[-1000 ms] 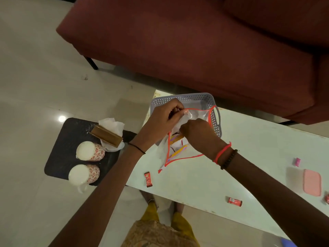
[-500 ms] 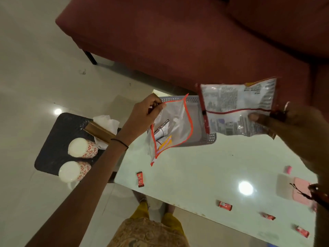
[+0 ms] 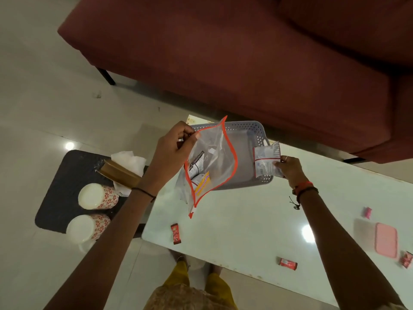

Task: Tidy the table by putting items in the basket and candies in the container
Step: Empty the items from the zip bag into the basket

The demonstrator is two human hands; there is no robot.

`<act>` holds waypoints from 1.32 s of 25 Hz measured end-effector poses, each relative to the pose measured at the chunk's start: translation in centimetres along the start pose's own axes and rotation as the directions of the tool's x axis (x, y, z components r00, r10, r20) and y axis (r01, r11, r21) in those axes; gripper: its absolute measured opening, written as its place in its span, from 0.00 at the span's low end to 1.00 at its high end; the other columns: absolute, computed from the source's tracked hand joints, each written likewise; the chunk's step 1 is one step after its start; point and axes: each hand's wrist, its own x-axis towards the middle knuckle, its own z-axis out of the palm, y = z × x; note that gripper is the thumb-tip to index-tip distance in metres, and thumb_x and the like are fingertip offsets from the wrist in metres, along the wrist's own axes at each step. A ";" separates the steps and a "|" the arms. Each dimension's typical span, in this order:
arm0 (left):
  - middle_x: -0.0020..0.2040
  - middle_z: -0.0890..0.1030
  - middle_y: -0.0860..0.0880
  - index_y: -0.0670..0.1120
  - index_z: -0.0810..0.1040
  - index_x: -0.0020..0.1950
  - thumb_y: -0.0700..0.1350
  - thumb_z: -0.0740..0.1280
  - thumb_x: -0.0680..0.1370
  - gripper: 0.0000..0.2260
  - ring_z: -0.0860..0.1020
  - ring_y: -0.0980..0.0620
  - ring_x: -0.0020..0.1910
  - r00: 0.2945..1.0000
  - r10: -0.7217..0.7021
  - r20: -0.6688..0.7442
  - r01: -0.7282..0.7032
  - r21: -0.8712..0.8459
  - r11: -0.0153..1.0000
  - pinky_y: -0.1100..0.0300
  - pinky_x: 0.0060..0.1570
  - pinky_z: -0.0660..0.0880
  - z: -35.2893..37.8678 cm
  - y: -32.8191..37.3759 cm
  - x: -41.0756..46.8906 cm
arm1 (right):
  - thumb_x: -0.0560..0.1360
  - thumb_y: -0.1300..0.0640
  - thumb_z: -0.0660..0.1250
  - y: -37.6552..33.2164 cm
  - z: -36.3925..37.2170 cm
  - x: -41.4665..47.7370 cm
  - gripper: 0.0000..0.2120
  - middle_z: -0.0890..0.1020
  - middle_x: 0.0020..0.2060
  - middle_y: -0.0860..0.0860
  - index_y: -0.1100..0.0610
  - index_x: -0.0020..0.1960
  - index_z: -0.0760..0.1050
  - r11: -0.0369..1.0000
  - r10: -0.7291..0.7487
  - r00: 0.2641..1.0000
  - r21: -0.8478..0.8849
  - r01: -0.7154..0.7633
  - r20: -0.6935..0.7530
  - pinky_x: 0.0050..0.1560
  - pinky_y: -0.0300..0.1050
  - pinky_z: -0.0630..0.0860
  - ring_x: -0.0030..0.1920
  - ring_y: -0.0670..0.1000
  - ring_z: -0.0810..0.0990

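White table [image 3: 245, 231] before maroon sofa [image 3: 223, 63]. Grey basket [image 3: 245, 130], far left, apparently unfilled. Left hand [image 3: 172, 148] pinches zip pouch [image 3: 214, 166]; right hand [image 3: 290, 168] pinches packet [image 3: 266, 162] over basket. Candies [image 3: 288, 263] scattered, outside pink container [image 3: 386, 242].

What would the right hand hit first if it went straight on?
Probably the grey basket, at its right wall: the right hand, pinching a white packet, points that way. Depth is unclear.

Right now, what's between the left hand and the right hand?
In the head view, the clear orange-edged pouch pinched by the left hand hangs there, over the grey basket; the right hand holds a white packet.
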 end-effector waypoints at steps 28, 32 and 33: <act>0.36 0.74 0.58 0.38 0.74 0.48 0.43 0.63 0.78 0.08 0.76 0.67 0.34 1.000 0.004 -0.015 -0.004 -0.007 1.000 0.77 0.31 0.71 0.9 0.1 -0.6 | 0.73 0.58 0.70 -2.6 -0.5 -0.9 0.11 0.83 0.51 0.61 0.64 0.52 0.77 0.949 -0.291 0.921 -0.202 0.243 -0.258 0.51 0.41 0.73 0.50 0.55 0.80; 0.35 0.74 0.55 0.38 0.74 0.49 0.43 0.64 0.78 0.08 0.75 0.61 0.29 0.999 0.029 0.027 -0.030 0.057 0.998 0.78 0.30 0.68 1.4 1.1 -1.4 | 0.73 0.52 0.69 -9.6 -2.7 -11.3 0.03 0.82 0.35 0.44 0.51 0.43 0.78 0.744 -0.668 0.707 -0.160 0.649 -0.233 0.37 0.23 0.70 0.33 0.38 0.78; 0.35 0.74 0.55 0.38 0.74 0.50 0.43 0.64 0.78 0.08 0.75 0.61 0.28 0.999 0.025 0.030 -0.027 0.058 0.998 0.79 0.30 0.67 1.6 1.4 -1.6 | 0.73 0.53 0.70 -10.7 -2.8 -13.9 0.02 0.82 0.35 0.42 0.51 0.43 0.80 0.662 -0.749 0.646 -0.140 0.736 -0.148 0.38 0.20 0.70 0.34 0.36 0.79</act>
